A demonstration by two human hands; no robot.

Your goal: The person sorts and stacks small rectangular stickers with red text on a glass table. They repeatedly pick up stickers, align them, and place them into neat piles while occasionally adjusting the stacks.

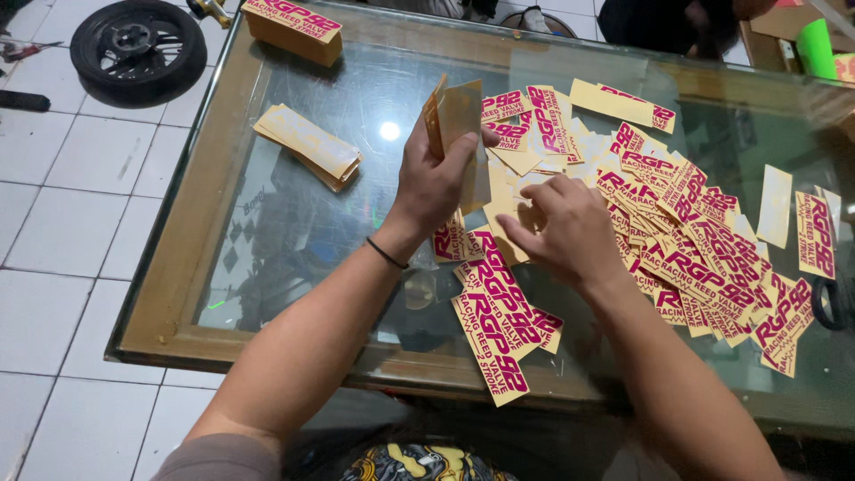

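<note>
My left hand [436,183] is shut on a small upright stack of yellow stickers [454,116], blank backs facing me, held above the glass table [294,223]. My right hand [561,232] rests palm down on the table, its fingertips pinching at a blank-side sticker [503,214] at the left edge of a wide spread of yellow stickers with magenta print [704,240]. Several printed stickers [494,321] lie near the table's front edge between my forearms. A black band circles my left wrist.
A neat pile of blank-side stickers [310,145] lies at the table's left. A taller printed stack [294,27] stands at the far left corner. A black wheel [138,49] lies on the white tiled floor. A green cup [818,46] is at far right.
</note>
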